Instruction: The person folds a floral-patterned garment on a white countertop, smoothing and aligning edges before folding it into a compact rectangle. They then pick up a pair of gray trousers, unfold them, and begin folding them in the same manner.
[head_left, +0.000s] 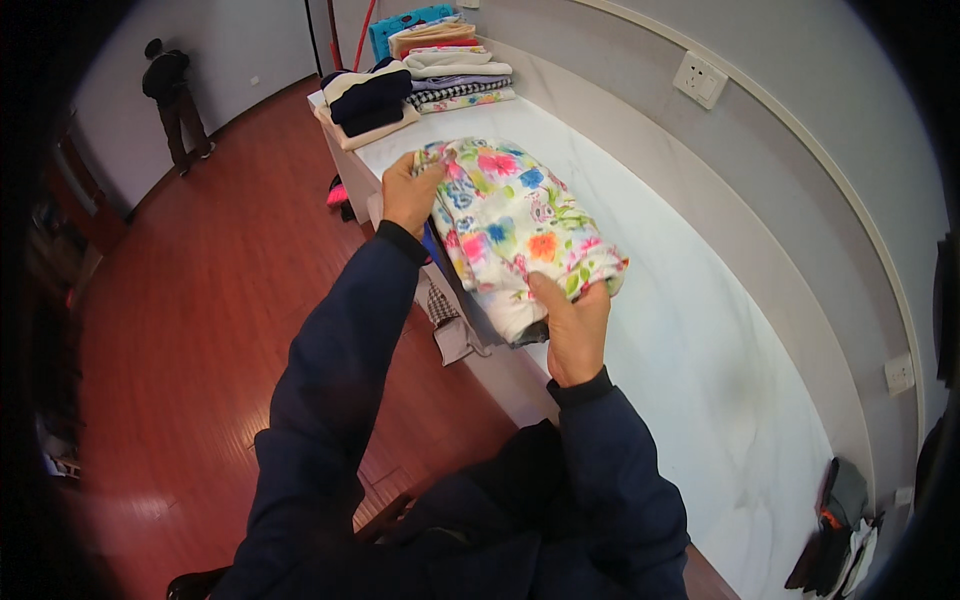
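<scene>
A folded white garment with a bright floral print is held between my two hands, over the front edge of the white marbled counter. My left hand grips its far left corner, thumb on top. On the near right side my right hand has its thumb on the cloth and its fingers underneath. Dark fabric shows below the garment along its left and near edges; I cannot tell whether it is held too or lies on the counter.
At the counter's far end are a stack of folded clothes and a navy and cream pile. Dark and grey clothes lie at the near right. Cloth hangs below the front edge. A person stands by the far wall.
</scene>
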